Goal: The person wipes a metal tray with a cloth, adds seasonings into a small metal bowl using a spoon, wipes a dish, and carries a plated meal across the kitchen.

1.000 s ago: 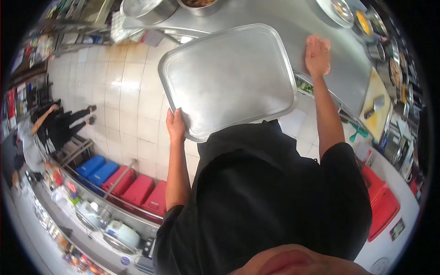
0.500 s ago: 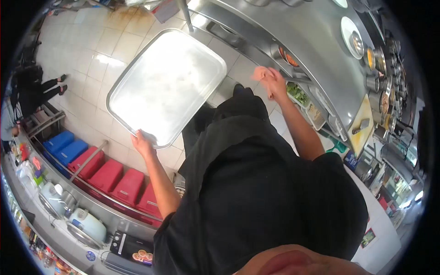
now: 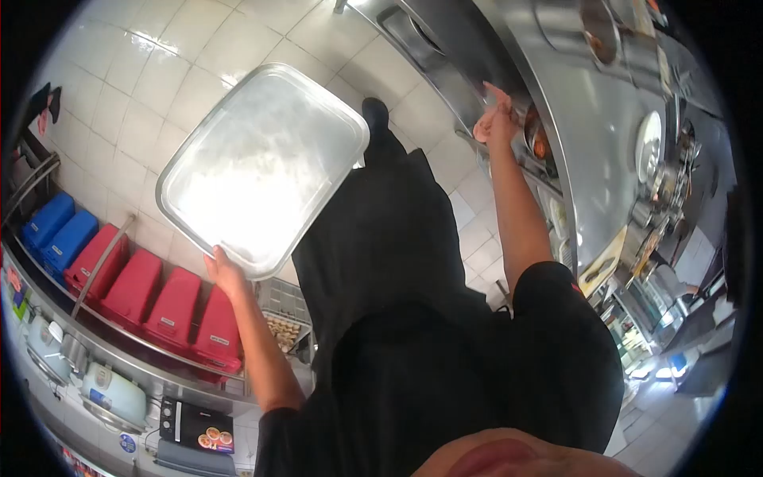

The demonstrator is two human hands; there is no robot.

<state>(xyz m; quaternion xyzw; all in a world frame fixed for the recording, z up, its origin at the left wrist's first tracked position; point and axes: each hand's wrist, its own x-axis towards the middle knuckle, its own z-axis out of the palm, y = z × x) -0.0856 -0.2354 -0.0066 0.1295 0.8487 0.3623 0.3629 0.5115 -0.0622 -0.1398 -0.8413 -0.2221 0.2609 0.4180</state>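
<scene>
My left hand grips the near edge of a large rectangular metal tray, thumb over the rim. The tray has rounded corners and hangs out over the floor, its shiny inner face toward me. A crumpled pink cloth is bunched in my right hand, which is stretched out beside the steel counter on the right. Close to that hand, under the counter edge, stands a metal container with something orange-red in it.
Red bins and blue bins stand in a row under the left counter, with a rice cooker above. At right, the steel counter carries a white plate and a cutting board. A crate stands on the left.
The view has shifted along the aisle. My right hand has moved with the pink cloth toward the counter's lower shelf. The tray stays in my left hand, tilted slightly differently.
</scene>
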